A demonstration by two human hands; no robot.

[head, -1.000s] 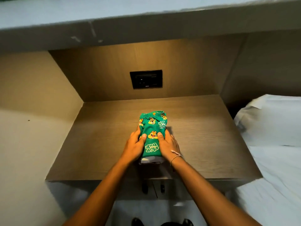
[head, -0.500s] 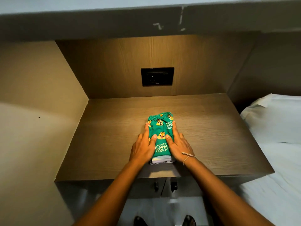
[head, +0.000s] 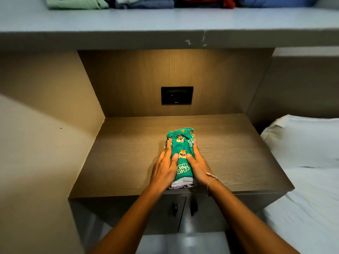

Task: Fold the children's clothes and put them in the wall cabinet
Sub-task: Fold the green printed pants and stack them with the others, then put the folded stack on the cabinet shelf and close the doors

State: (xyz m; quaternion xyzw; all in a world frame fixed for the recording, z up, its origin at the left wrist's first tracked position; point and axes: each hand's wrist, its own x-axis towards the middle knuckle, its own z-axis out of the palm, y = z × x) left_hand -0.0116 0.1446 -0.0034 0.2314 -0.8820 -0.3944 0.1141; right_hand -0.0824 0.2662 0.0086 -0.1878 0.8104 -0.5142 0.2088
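Observation:
A folded bundle of children's clothes, with green cartoon-print shorts [head: 180, 143] on top and pale layers under them, lies on the wooden nightstand top [head: 229, 153] near its front edge. My left hand [head: 164, 171] grips the bundle's left side, thumb on top. From the right, my right hand [head: 199, 165] grips it the same way. Whether the bundle is lifted off the wood I cannot tell. Above, a grey shelf [head: 165, 24] of the wall cabinet carries a row of folded clothes [head: 139, 2].
A black socket plate [head: 177, 95] sits in the lit back panel of the niche. Walls close the niche on the left and right. A bed with a white sheet [head: 302, 198] and a pillow [head: 302, 138] lies to the right. Two dark door handles [head: 183, 208] show below the nightstand top.
The view has tilted up, bringing the upper shelf with its folded clothes into sight. Both hands have shifted along the bundle's sides and closed round it more.

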